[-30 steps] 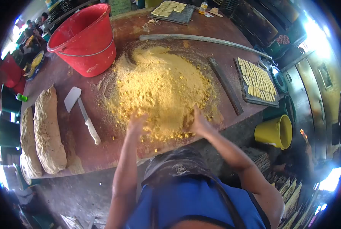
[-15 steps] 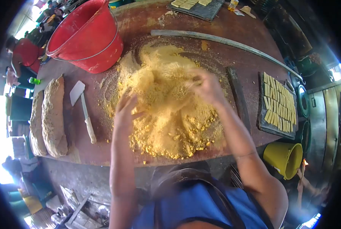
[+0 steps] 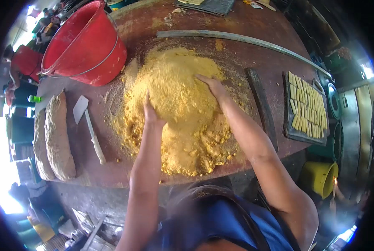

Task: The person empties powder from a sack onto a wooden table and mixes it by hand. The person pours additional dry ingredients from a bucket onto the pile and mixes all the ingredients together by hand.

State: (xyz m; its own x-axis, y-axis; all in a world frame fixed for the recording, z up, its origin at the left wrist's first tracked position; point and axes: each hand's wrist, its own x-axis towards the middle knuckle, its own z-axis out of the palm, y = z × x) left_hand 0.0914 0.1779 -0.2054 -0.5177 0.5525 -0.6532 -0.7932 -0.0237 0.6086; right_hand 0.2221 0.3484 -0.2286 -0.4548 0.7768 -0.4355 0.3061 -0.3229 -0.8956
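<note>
A wide heap of yellow, crumbly flour mixture (image 3: 180, 90) lies on the reddish-brown table, smooth and powdery on top and lumpy along its near edge. Against its left flank rests my left hand (image 3: 151, 112), fingers stretched upward and partly sunk in the powder. On the opposite flank my right hand (image 3: 213, 87) touches the heap with fingers extended, their tips partly covered. Neither hand grips an object. To the left of the heap lies a scraper (image 3: 81, 108) with a broad white blade and a long pale handle.
Two long dough slabs (image 3: 59, 136) lie at the table's left edge, below a red bucket (image 3: 88, 50). A metal bar (image 3: 237, 39) crosses the far side. A dark wooden strip (image 3: 262, 108) and a tray (image 3: 305, 136) of cut dough sticks are at right. A yellow bucket (image 3: 321, 178) stands below.
Both hands have come down from above the heap onto its sides. The powder is now gathered into a rounder mound, and the view has shifted slightly.
</note>
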